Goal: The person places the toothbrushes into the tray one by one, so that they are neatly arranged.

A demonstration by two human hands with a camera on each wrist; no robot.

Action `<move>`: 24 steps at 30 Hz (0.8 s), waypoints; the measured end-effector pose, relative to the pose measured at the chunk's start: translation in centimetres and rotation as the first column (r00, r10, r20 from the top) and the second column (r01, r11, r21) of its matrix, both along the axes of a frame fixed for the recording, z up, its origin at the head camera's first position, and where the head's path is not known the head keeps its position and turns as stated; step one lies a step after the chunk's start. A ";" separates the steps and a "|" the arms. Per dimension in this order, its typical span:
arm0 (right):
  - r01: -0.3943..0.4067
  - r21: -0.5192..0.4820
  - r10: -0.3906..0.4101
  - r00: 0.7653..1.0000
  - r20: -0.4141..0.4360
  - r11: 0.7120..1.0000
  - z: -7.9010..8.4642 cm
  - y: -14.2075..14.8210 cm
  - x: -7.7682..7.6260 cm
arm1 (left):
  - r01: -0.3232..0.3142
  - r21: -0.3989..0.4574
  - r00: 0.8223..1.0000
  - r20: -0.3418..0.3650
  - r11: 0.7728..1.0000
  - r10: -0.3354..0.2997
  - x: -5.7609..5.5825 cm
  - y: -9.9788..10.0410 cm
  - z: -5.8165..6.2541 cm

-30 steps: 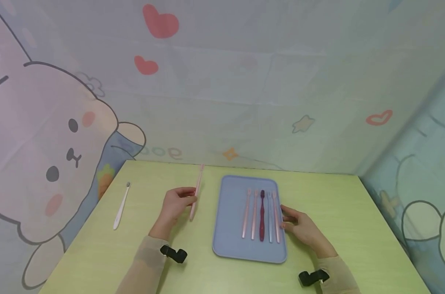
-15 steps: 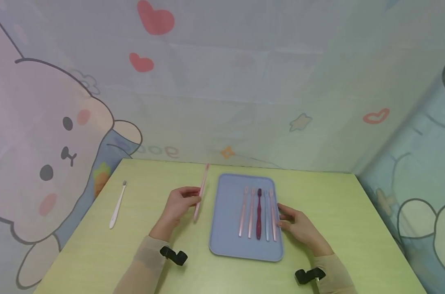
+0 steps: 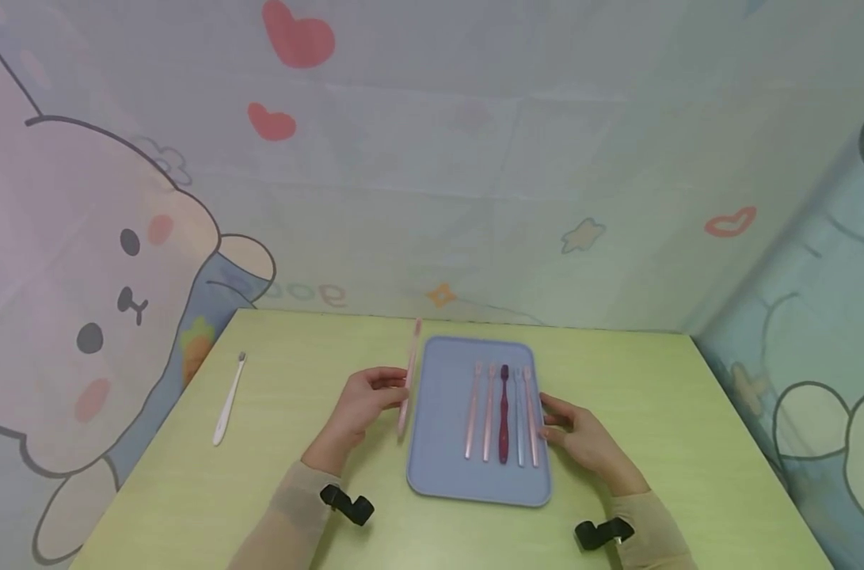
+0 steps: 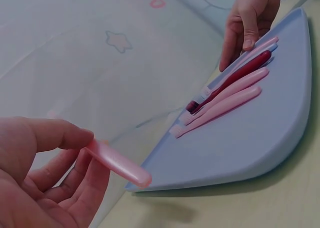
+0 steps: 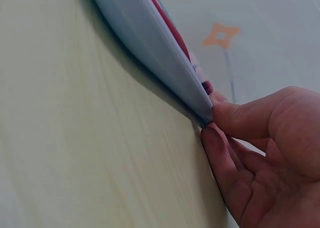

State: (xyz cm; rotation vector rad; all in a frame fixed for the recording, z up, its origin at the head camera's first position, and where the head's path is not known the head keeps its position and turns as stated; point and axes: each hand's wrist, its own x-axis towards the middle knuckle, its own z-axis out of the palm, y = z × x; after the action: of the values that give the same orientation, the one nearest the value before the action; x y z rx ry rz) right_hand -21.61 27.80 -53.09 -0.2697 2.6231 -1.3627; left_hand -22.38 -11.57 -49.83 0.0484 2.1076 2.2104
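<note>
My left hand (image 3: 363, 404) pinches a pink toothbrush (image 3: 411, 372) between thumb and fingers, just left of the blue tray (image 3: 432, 475). In the left wrist view the brush's handle end (image 4: 122, 165) sticks out past the fingertips, over the table near the tray's corner. My right hand (image 3: 588, 443) holds the tray's right edge, thumb at the rim and fingers lower down, as the right wrist view shows. Several toothbrushes lie side by side on the tray's right half: two pink ones, a dark red one (image 3: 504, 416), a light blue one (image 3: 519, 419) and another pink one (image 3: 530, 419).
A white toothbrush (image 3: 228, 404) with a grey head lies on the yellow-green table (image 3: 296, 348) at the far left. Behind the table hangs a printed cloth backdrop (image 3: 474, 198) with hearts and a bunny, and it continues along the right side.
My left hand has moved right with the pink toothbrush, from well left of the tray to close beside its left edge. My right hand stays at the tray's right edge.
</note>
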 end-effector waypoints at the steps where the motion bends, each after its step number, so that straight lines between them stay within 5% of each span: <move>1: 0.000 0.000 0.000 1.000 -0.003 1.000 0.0 0.0 0.0 | 0.002 0.004 1.000 0.000 1.000 -0.002 0.0 0.2 0.0; 24: -0.006 -0.002 0.006 1.000 0.009 1.000 0.1 -0.4 0.0 | 0.017 0.045 0.999 0.028 0.999 -0.018 0.9 2.0 -0.4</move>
State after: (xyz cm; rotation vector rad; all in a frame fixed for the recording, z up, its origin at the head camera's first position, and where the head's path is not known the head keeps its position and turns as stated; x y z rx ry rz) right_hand -21.63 27.45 -52.96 -0.2712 2.6109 -1.3616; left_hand -21.43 -9.61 -50.20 0.0375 2.0350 2.2350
